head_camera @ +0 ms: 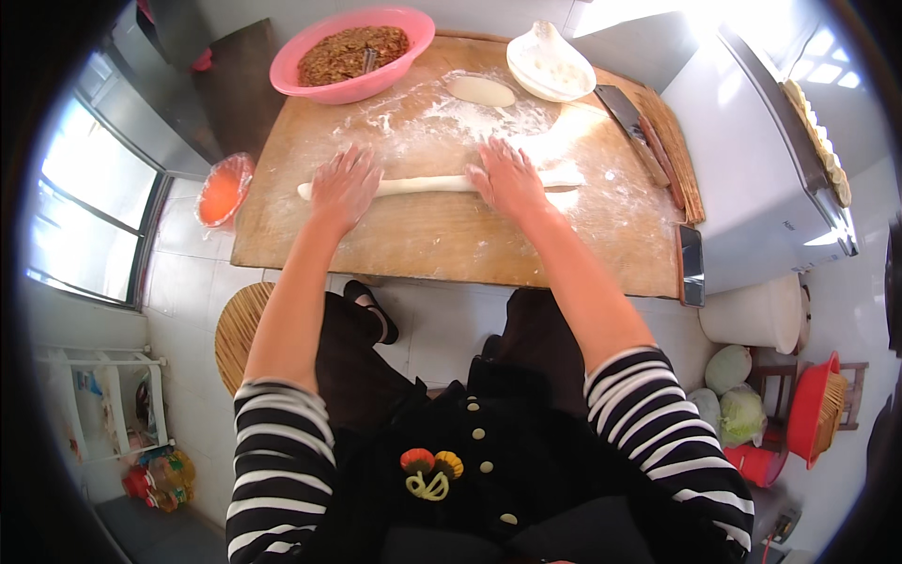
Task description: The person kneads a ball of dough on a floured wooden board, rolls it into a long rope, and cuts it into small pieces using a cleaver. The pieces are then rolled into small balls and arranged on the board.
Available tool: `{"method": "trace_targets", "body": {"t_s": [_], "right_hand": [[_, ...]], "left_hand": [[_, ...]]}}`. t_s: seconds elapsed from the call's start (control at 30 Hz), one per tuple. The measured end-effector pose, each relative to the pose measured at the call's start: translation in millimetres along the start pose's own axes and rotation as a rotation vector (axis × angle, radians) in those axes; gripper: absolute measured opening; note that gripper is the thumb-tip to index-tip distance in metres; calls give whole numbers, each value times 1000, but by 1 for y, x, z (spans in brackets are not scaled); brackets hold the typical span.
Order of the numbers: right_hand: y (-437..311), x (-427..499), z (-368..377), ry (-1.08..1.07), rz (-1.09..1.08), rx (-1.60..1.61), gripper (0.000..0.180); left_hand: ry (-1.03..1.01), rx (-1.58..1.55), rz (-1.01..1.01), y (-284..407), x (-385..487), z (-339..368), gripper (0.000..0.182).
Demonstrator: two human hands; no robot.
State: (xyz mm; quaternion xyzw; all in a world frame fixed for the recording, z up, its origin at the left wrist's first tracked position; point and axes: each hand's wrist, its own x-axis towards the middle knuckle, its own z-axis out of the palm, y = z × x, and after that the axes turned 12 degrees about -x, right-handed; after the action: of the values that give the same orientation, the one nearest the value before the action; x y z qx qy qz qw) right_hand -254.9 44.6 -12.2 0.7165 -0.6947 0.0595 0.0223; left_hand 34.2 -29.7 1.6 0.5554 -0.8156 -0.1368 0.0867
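Note:
A long rope of pale dough [426, 185] lies crosswise on the floured wooden board [423, 243]. My left hand [346, 185] rests flat over its left part, fingers spread, the rounded end sticking out beyond. Over the right part lies my right hand [509, 178], palm down with the fingers somewhat apart; the rope runs on past it into bright light. Neither hand grips the dough. Beyond the hands a flat oval piece of dough [481, 92] sits amid loose flour.
A pink bowl [282, 70] of brown filling with a spoon stands back left, a white bowl of flour [550, 63] back right. A cleaver [624, 113], a rolling pin [661, 155] and a phone [691, 264] line the right edge. An orange lined bin [224, 194] is left.

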Motion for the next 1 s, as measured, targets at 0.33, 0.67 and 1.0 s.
{"method": "trace_targets", "body": {"t_s": [0.33, 0.67, 1.0], "right_hand": [[-2, -81, -26, -92, -60, 20, 68], [42, 17, -5, -2, 99, 58, 69], [32, -119, -49, -26, -35, -10, 59]], "left_hand": [[11, 105, 15, -26, -76, 0, 59], [122, 94, -18, -42, 39, 7, 63], [-33, 134, 30, -50, -102, -10, 59]]}}
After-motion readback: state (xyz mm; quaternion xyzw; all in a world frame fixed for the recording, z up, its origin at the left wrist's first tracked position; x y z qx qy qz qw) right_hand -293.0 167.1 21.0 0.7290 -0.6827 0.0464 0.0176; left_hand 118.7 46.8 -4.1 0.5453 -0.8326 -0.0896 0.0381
